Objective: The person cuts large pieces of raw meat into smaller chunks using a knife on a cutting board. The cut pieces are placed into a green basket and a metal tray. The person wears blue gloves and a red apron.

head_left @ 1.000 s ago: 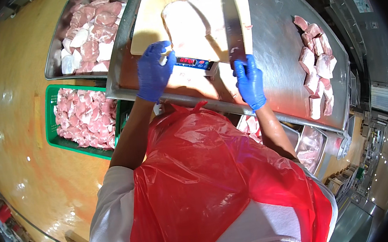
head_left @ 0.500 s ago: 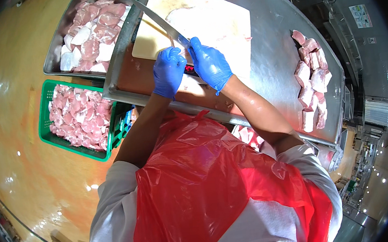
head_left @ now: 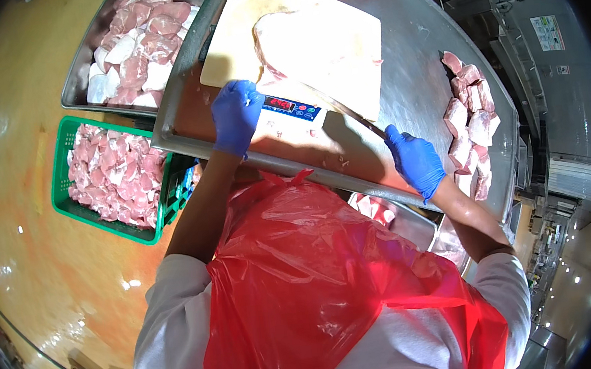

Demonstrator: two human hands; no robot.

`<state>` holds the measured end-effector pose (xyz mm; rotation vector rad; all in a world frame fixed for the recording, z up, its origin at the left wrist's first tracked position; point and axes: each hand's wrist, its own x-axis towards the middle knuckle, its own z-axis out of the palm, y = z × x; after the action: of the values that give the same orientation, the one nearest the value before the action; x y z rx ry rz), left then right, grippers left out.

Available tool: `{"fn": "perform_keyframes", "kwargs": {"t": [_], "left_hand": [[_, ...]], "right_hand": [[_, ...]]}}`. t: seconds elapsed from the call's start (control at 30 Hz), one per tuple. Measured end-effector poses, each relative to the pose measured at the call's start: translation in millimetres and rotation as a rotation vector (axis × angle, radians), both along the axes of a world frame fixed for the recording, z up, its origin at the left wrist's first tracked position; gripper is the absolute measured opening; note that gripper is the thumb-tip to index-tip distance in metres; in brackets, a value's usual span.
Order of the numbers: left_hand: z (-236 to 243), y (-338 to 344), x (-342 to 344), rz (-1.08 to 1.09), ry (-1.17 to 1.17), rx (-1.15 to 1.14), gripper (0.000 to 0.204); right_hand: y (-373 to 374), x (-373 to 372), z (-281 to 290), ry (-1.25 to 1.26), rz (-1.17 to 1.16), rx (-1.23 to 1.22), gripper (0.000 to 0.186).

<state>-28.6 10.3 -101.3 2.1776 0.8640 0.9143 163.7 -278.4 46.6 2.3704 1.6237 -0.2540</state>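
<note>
Both my hands wear blue gloves. My left hand (head_left: 237, 115) rests at the near edge of the pale cutting board (head_left: 237, 26), next to a large slab of raw meat (head_left: 317, 43) lying on it. My right hand (head_left: 416, 161) grips the handle of a long knife (head_left: 345, 108), whose blade points toward the slab. A small scale with a lit display (head_left: 290, 107) sits under the board's front edge.
Cut meat pieces (head_left: 470, 118) lie in a row at the right of the steel table (head_left: 419, 66). A metal tray of meat chunks (head_left: 133, 47) stands at the left, a green crate of meat (head_left: 110, 177) below it. A red plastic apron covers my chest.
My hands were together at the board's near edge; now the right hand has drawn back right with the knife, while the left stays by the slab.
</note>
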Motion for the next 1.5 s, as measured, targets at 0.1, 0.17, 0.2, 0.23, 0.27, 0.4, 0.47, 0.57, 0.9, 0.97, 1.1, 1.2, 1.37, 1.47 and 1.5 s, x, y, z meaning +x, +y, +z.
{"fn": "perform_keyframes", "kwargs": {"t": [0.1,0.17,0.2,0.23,0.27,0.4,0.47,0.57,0.9,0.97,1.1,1.2,1.37,1.47,1.5], "left_hand": [[-15,-3,-4,0.059,-0.016,-0.041,0.012],[11,-7,7,0.052,-0.199,0.162,0.018],[23,-10,13,0.051,-0.291,0.264,0.020],[26,-10,16,0.007,-0.183,0.264,0.022],[29,-11,19,-0.036,-0.074,0.262,0.024],[14,-6,26,-0.114,0.024,0.297,0.018],[9,-8,28,-0.092,0.070,0.309,0.012],[6,-5,25,-0.140,-0.023,0.319,0.013],[-23,45,-88,0.225,-0.181,0.237,0.019],[-45,65,-160,0.413,0.125,0.068,0.029],[-23,91,-210,0.427,0.752,0.071,0.039],[43,103,-107,0.177,0.226,0.255,0.034],[53,138,73,-0.529,-0.086,-0.012,0.037],[51,134,136,-0.633,-0.017,-0.298,0.039],[50,135,149,-0.641,0.049,-0.205,0.039]], "right_hand": [[13,-19,-20,0.084,-0.017,0.290,0.023],[47,-35,-30,0.184,-0.054,0.349,0.032],[67,-40,-39,0.210,-0.067,0.358,0.034],[90,-46,-42,0.260,-0.091,0.384,0.033],[111,-50,-45,0.273,-0.079,0.417,0.032],[174,-59,-31,0.360,-0.118,0.401,0.029],[179,-59,-28,0.362,-0.107,0.340,0.029],[171,-55,-33,0.302,-0.082,0.249,0.029],[-33,42,-14,0.114,0.026,0.224,0.030],[-50,29,-26,0.254,-0.166,0.421,0.030],[-27,-9,-63,0.681,-0.803,0.738,0.033],[35,-26,-67,0.893,-0.870,0.993,0.030],[124,-20,-72,1.457,-0.703,1.275,0.013],[156,-9,-78,1.609,-0.696,1.275,0.008],[166,-5,-81,1.598,-0.697,1.345,0.009]]}}
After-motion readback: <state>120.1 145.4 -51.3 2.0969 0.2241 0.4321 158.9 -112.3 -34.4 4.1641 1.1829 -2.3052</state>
